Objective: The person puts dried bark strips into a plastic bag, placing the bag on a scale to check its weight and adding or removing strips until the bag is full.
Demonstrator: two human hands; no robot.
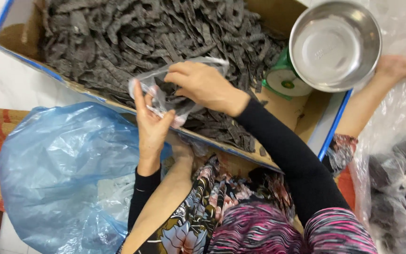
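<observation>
Both hands fill a clear bag (165, 91): left hand (150, 123) grips its rim, right hand (203, 84) pinches dark strips (118, 42) at 12 o'clock; next, more strips.

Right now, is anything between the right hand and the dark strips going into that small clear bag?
Nothing visible. The right hand is already at the mouth of the small clear bag, which the left hand holds open right above the dark dried strips in the cardboard box.
</observation>
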